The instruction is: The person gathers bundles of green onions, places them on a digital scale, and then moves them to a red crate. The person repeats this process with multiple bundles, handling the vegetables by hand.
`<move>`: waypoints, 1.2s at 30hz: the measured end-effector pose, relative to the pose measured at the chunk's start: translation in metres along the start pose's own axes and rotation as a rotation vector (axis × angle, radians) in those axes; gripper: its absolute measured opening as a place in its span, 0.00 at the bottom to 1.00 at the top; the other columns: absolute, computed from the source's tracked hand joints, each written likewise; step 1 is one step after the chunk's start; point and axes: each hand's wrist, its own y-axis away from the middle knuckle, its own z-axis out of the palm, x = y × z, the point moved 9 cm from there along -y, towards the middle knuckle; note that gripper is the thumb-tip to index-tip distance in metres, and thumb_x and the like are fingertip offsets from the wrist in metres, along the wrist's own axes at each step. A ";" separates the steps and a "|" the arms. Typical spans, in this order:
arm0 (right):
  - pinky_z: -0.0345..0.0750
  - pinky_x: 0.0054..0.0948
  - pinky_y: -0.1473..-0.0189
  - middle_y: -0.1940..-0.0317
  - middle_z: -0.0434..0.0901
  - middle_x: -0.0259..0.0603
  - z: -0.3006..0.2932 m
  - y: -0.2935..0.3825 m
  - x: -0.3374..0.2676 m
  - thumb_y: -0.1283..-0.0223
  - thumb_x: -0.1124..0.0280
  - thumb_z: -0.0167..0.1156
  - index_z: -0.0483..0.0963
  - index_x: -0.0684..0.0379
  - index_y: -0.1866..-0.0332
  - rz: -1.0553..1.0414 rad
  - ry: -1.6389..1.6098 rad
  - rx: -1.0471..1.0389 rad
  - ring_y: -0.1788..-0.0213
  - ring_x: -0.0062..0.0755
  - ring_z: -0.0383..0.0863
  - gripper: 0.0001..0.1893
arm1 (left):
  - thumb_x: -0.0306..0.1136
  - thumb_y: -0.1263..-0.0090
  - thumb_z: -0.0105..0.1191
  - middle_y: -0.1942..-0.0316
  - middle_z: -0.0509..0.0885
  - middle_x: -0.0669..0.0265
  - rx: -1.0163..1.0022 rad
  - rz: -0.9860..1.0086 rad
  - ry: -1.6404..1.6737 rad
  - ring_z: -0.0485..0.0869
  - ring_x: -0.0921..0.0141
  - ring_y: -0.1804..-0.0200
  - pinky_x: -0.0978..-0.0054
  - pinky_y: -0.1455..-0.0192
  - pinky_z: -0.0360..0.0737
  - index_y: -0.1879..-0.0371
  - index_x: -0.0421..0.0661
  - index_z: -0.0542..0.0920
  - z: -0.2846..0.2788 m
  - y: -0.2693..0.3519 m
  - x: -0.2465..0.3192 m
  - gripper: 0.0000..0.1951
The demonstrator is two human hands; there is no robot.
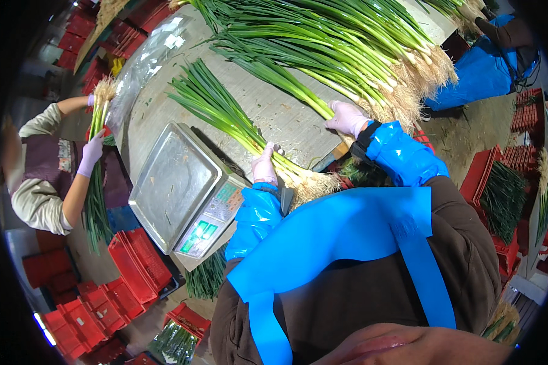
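My left hand [265, 165], in a pale thin glove, is closed around the white stems of a bunch of green onions [237, 130]; their roots hang toward my blue apron. To the right, my right hand [347, 118], gloved too, grips the lower stems of more green onions [297, 89] lying beside the large pile. That pile of green onions [329, 41] spreads over the far part of the table [150, 98], roots to the right. A digital scale with a metal pan [176, 187] stands left of my left hand, with nothing on the pan.
A co-worker [50, 173] at the left holds a bunch of green onions [96, 182]. Another person in blue [475, 73] is at the upper right. Clear plastic film [137, 59] lies along the table's left edge. Red crates [137, 264] stand lower left, and another red crate [479, 178] is at right.
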 end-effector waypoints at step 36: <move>0.75 0.26 0.41 0.48 0.81 0.40 0.058 0.091 -0.030 0.32 0.70 0.62 0.70 0.68 0.35 -0.070 -0.992 -0.267 0.47 0.24 0.79 0.24 | 0.38 0.22 0.49 0.46 0.85 0.61 -0.627 -0.019 -0.215 0.83 0.69 0.46 0.73 0.50 0.80 0.32 0.48 0.69 0.123 0.047 0.048 0.21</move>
